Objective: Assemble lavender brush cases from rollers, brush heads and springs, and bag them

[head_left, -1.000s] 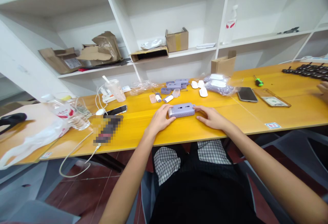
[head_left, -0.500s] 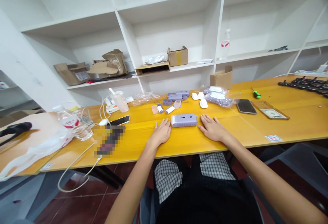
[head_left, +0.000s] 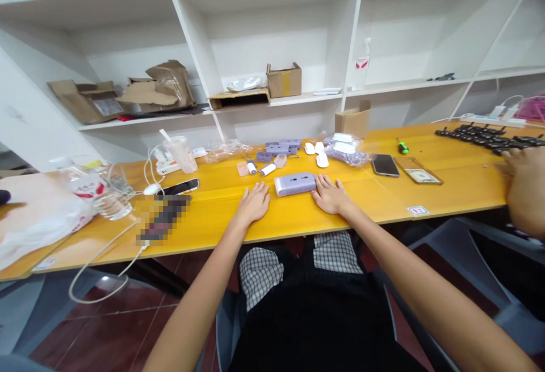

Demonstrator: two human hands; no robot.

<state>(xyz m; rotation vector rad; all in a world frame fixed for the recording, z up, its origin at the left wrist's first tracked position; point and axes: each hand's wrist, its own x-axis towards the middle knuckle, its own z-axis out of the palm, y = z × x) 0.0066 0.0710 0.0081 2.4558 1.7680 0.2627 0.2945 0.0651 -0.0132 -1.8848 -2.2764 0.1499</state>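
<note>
1. Purple box (head_left: 295, 185) lies on the yellow table (head_left: 213, 210), between my hands.
2. My left hand (head_left: 254, 203) lies flat near it, fingers spread.
3. My right hand (head_left: 332, 195) lies flat beside it, fingers spread; touching or not, I can't tell.
4. Small white pieces (head_left: 322, 160) sit farther back.

No lettering is legible; the label (head_left: 87, 189) on the left-side bottle (head_left: 97, 193) and the blue-edged sticker (head_left: 418, 210) on the table (head_left: 377, 197) are blurred.

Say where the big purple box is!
In the head view, the purple box sits on the table between left hand and right hand, nearer the right.
</note>
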